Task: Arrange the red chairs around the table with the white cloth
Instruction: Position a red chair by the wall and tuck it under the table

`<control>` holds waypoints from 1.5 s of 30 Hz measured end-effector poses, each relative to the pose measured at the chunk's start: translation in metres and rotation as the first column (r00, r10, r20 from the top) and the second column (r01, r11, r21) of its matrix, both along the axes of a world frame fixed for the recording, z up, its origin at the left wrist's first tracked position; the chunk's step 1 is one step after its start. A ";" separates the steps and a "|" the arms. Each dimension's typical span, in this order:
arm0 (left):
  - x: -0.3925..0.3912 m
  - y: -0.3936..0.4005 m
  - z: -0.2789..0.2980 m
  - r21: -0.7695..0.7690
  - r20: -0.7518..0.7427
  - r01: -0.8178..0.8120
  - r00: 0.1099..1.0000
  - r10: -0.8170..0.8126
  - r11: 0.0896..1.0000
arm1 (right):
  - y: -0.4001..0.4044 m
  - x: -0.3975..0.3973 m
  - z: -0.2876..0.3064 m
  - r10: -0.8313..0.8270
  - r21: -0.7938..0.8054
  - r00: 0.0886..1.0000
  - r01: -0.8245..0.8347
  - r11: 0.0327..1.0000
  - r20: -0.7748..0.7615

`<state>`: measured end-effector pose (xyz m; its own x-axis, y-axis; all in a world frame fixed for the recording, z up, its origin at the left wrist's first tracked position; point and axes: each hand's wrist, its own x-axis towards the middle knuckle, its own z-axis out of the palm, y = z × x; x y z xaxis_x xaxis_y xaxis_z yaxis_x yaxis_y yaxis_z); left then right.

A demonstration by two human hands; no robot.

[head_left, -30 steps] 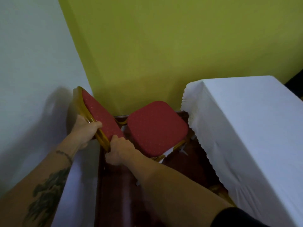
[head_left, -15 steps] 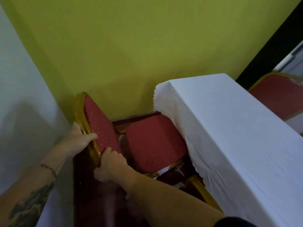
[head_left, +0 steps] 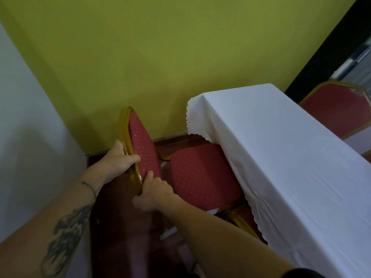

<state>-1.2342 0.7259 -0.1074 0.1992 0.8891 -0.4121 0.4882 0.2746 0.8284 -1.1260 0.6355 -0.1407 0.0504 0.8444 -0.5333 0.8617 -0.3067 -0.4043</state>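
Pushed further under the white cloth, red chair seat edge overlapped; backrest rim gripped by left hand and right hand; wall close behind.

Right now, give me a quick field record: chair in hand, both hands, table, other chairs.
chair in hand: red chair, gold frame, seat partly under the cloth's edge
left hand: left hand grips the gold rim of the backrest, fingers wrapped onto the red padding
right hand: right hand grips the lower rim of the same backrest
table: white cloth covers it, scalloped hem hanging over the seat
other chairs: second red chair on the table's far side; a gold frame piece shows under the hem
walls: green wall behind
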 end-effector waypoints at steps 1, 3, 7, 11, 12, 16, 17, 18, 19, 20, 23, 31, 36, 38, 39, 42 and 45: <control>0.007 0.000 0.000 -0.006 0.000 0.011 1.000 -0.011 1.000 | -0.001 0.006 0.000 -0.011 0.000 1.000 0.011 1.000 0.003; 0.022 -0.002 0.000 -0.020 0.017 0.036 0.999 -0.036 0.999 | -0.004 0.021 0.001 -0.042 0.000 0.999 0.042 0.999 0.012; 0.064 -0.010 -0.003 0.010 0.044 0.049 0.998 -0.049 0.999 | -0.012 0.062 0.006 -0.119 -0.033 0.993 0.119 0.992 0.016; 0.109 -0.029 -0.010 0.041 0.059 0.039 0.997 -0.041 0.998 | -0.025 0.105 0.017 -0.216 -0.075 0.976 0.214 0.974 -0.019; 0.119 -0.035 -0.011 0.037 0.072 0.031 0.997 -0.034 0.999 | -0.030 0.115 0.019 -0.229 -0.077 0.973 0.226 0.971 -0.025; 0.150 -0.053 -0.015 0.053 0.087 0.021 0.996 -0.026 0.998 | -0.050 0.148 0.024 -0.265 -0.080 0.961 0.259 0.963 -0.080; 0.155 -0.057 -0.016 0.049 0.091 0.023 0.995 -0.028 0.999 | -0.055 0.154 0.024 -0.264 -0.087 0.961 0.257 0.962 -0.080; 0.158 -0.061 -0.016 0.048 0.096 0.029 0.995 -0.033 0.998 | -0.061 0.159 0.023 -0.260 -0.087 0.963 0.254 0.963 -0.076; 0.161 -0.064 -0.017 0.037 0.102 0.034 0.994 -0.038 0.999 | -0.066 0.162 0.023 -0.258 -0.077 0.964 0.253 0.964 -0.069; 0.161 -0.064 -0.019 0.011 0.110 0.033 0.993 -0.034 0.999 | -0.071 0.164 0.022 -0.257 -0.058 0.965 0.254 0.966 -0.057; 0.158 -0.061 -0.022 -0.153 0.197 0.047 0.980 -0.017 0.987 | -0.084 0.163 0.022 -0.241 -0.021 0.970 0.241 0.970 0.007; 0.174 -0.105 -0.056 -0.441 0.280 0.058 0.957 0.076 0.895 | -0.148 0.187 0.036 -0.204 -0.204 0.946 0.258 0.944 0.250; 0.183 -0.109 -0.054 -0.430 0.251 0.012 0.962 0.106 0.903 | -0.152 0.186 0.038 -0.191 -0.073 0.944 0.218 0.973 0.268; 0.186 -0.107 -0.056 -0.426 0.248 0.004 0.962 0.113 0.905 | -0.147 0.188 0.039 -0.168 -0.066 0.948 0.192 0.979 0.272; 0.188 -0.106 -0.056 -0.416 0.247 0.007 0.963 0.106 0.909 | -0.145 0.190 0.038 -0.168 -0.063 0.948 0.191 0.980 0.271; 0.190 -0.103 -0.054 -0.383 0.242 -0.003 0.965 0.104 0.924 | -0.141 0.192 0.036 -0.169 -0.048 0.951 0.187 0.981 0.259; 0.190 -0.109 -0.053 -0.370 0.238 -0.014 0.965 0.110 0.929 | -0.145 0.192 0.035 -0.210 -0.041 0.951 0.225 0.973 0.225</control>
